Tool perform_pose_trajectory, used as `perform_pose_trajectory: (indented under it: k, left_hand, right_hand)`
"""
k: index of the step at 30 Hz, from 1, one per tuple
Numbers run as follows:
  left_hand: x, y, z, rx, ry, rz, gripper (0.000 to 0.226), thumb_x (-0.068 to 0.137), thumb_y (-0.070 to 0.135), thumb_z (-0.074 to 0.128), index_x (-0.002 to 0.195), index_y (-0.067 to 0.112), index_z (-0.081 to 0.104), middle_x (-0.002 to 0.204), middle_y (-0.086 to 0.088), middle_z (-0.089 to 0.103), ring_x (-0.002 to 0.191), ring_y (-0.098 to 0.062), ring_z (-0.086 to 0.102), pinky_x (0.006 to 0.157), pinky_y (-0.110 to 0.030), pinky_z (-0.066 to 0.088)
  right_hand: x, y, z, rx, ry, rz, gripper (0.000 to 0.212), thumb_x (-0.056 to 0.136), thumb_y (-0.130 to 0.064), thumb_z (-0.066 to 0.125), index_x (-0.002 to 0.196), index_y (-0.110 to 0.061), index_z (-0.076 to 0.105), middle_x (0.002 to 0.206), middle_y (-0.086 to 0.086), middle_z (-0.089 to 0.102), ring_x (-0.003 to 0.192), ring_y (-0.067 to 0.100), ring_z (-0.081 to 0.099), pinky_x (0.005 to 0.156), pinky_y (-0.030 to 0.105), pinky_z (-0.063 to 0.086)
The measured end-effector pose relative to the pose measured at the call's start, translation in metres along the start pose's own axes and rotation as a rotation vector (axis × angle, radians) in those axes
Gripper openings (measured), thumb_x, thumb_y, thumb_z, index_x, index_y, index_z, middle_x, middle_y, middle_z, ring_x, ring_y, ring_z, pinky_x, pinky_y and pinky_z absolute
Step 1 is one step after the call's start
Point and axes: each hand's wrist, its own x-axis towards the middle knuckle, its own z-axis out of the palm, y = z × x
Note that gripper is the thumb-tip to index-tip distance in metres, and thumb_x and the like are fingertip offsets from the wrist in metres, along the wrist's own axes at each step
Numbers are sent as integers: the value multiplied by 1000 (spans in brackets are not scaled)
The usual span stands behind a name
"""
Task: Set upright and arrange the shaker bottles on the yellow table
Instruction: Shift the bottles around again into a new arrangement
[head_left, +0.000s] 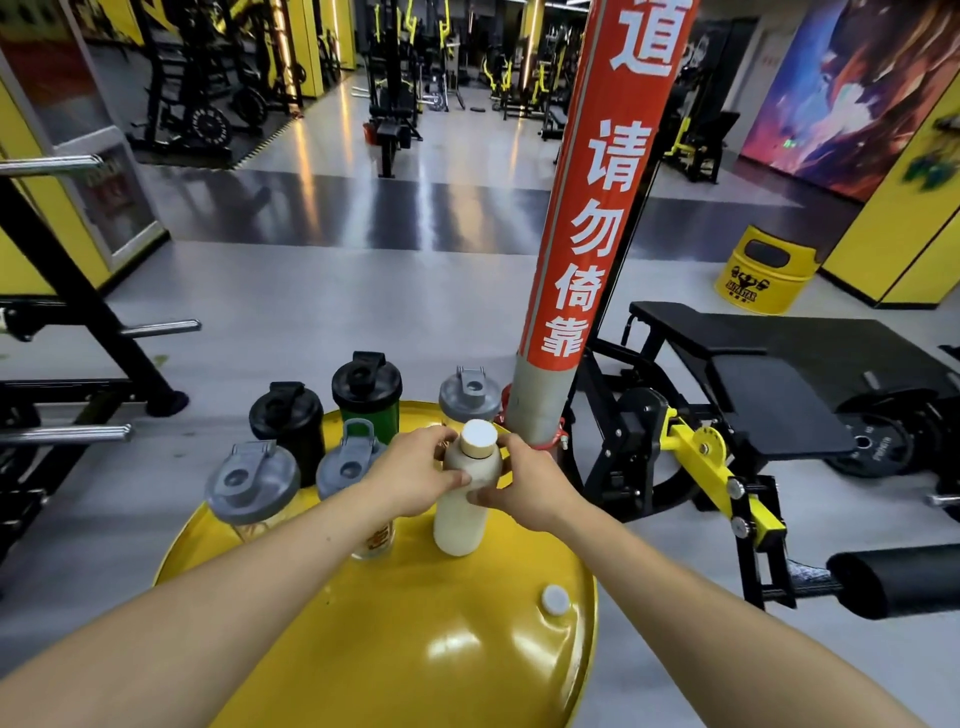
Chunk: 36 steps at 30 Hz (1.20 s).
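A slim white bottle with a white cap stands upright near the middle of the round yellow table. My left hand and my right hand both grip its upper body from either side. Behind and to the left stand several shakers, all upright: a black one, a green one with a black lid, a clear one with a grey lid at the back right, a grey-lidded one at the left edge, and another grey-lidded one partly hidden under my left forearm.
A red and grey padded pole rises just behind the table's right side. A small white plug sits on the table's right rim. A black bench with yellow joints stands to the right, a weight rack to the left.
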Motion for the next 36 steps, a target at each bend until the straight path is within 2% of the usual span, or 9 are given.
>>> perform_pose_trajectory:
  k: [16, 20, 23, 26, 29, 31, 33, 34, 36]
  left_hand:
    - [-4, -9, -8, 17, -59, -35, 70, 79, 36, 80, 140, 21, 48, 135, -3, 63, 118, -22, 61, 95, -36, 52]
    - [0, -4, -12, 61, -132, -57, 64, 83, 19, 70, 142, 18, 45, 136, -6, 60, 116, -24, 59, 92, -38, 55]
    - [5, 0, -17, 26, -127, -97, 62, 84, 5, 59, 143, 16, 44, 139, -8, 56, 117, -27, 59, 92, -43, 57]
    - [13, 5, -24, 18, -76, -100, 57, 90, 4, 54, 145, 12, 43, 147, -10, 50, 129, -29, 52, 99, -40, 51]
    - [25, 12, -31, -154, -14, -151, 43, 94, 5, 47, 136, 12, 52, 138, -11, 55, 122, -26, 53, 94, -33, 44]
    - [37, 15, -34, -381, 32, -231, 21, 97, 8, 44, 108, 14, 61, 116, -14, 60, 101, -25, 53, 86, -34, 42]
    - [52, 18, -36, -626, 50, -314, 19, 99, 14, 45, 85, 16, 57, 108, -13, 53, 96, -25, 49, 86, -37, 42]
    - [60, 18, -36, -716, 41, -347, 20, 101, 19, 44, 86, 17, 57, 111, -13, 50, 100, -26, 49, 90, -38, 41]
    - [75, 17, -36, -839, 10, -404, 36, 104, 33, 38, 124, 11, 57, 134, -15, 48, 124, -34, 48, 104, -42, 37]
  right_hand:
    - [0, -7, 9, -14, -34, 23, 82, 71, -41, 87, 138, -25, 42, 128, -1, 63, 107, 20, 63, 84, 41, 60]
    - [2, -7, 2, -40, -120, 42, 82, 75, -24, 85, 142, -23, 37, 131, 0, 58, 101, 22, 65, 78, 41, 61]
    - [8, -8, -7, -93, -179, 57, 79, 80, -11, 75, 147, -22, 35, 139, 5, 56, 108, 24, 64, 77, 38, 61]
    - [13, -11, -19, -116, -202, 81, 73, 86, -1, 60, 151, -20, 33, 143, 6, 54, 116, 25, 59, 74, 31, 57]
    - [21, -14, -33, -118, -156, 116, 67, 88, 3, 47, 151, -16, 36, 143, 9, 54, 125, 28, 54, 82, 31, 51]
    - [30, -15, -40, -114, -84, 137, 59, 89, 2, 42, 146, -12, 46, 142, 11, 57, 127, 29, 53, 91, 33, 49]
    - [43, -16, -43, -30, -24, 186, 51, 91, -1, 41, 141, -9, 53, 143, 11, 56, 130, 31, 51, 100, 36, 44]
    - [51, -16, -43, 32, 2, 218, 49, 93, -4, 43, 140, -9, 54, 145, 11, 55, 132, 31, 49, 104, 37, 42]
    - [66, -18, -42, 167, 39, 255, 46, 93, -12, 47, 139, -9, 55, 143, 12, 56, 130, 31, 52, 108, 42, 44]
